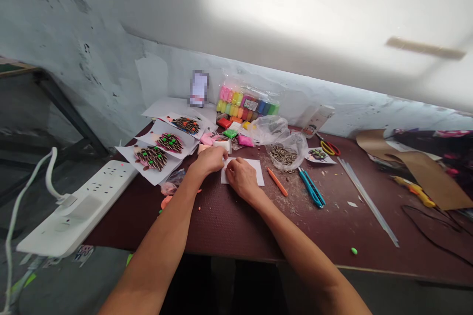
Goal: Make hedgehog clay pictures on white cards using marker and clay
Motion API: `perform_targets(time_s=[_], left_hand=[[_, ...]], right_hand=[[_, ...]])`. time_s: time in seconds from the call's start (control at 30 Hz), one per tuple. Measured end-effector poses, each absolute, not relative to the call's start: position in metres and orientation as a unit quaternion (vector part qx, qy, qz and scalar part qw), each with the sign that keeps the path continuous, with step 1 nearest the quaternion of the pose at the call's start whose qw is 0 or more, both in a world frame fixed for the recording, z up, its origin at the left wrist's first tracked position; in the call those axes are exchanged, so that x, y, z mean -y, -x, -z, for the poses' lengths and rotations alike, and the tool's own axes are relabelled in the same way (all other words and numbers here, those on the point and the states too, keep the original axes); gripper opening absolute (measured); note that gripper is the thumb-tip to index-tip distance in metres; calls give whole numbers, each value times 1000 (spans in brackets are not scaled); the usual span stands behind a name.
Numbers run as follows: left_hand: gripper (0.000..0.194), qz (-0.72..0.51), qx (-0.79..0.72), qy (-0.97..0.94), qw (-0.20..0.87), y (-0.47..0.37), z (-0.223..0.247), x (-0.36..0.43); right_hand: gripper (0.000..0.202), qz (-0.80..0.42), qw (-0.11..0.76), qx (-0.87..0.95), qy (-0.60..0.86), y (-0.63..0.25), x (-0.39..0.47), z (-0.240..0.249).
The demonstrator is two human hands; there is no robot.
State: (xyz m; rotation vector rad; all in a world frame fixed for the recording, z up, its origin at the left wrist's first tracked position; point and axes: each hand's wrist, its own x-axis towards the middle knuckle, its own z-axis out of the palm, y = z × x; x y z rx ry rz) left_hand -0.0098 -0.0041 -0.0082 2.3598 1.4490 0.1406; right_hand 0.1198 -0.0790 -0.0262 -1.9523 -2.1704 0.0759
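My left hand (211,158) is curled at the upper left edge of a small white sheet of paper (258,172), close to a white packet (222,145). Its fingers are closed, and whatever they hold is hidden. My right hand (242,177) rests on the sheet with its fingers bent together; what lies under the fingertips I cannot make out. To the right of the sheet lie an orange pen-like tool (277,182) and teal-handled pliers or cutters (312,188). Soft clay packs in pink (246,141) and green (230,133) sit just beyond my hands.
Spiky hedgehog-like pieces (151,157) lie on paper sheets at the left, beside a white power strip (81,206). Behind are a bag of coloured clay (247,103) and a plastic bag of small brown sticks (284,155). Scissors (329,148), clear glue sticks (369,202) and a yellow glue gun (416,190) lie rightward.
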Motion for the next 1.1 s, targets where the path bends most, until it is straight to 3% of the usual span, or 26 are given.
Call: perform_targets(time_s=[0.47, 0.67, 0.9, 1.1], left_hand=[[33, -51, -515, -834, 193, 11, 12, 1], [52, -44, -503, -843, 185, 11, 14, 1], [34, -54, -525, -831, 176, 9, 11, 3], [35, -52, -525, -829, 185, 8, 11, 2]], right_hand=[[25, -18, 104, 767, 633, -121, 91, 18], [32, -33, 115, 731, 671, -137, 91, 10], [33, -55, 110, 747, 653, -144, 93, 3], [30, -43, 89, 780, 617, -136, 98, 2]])
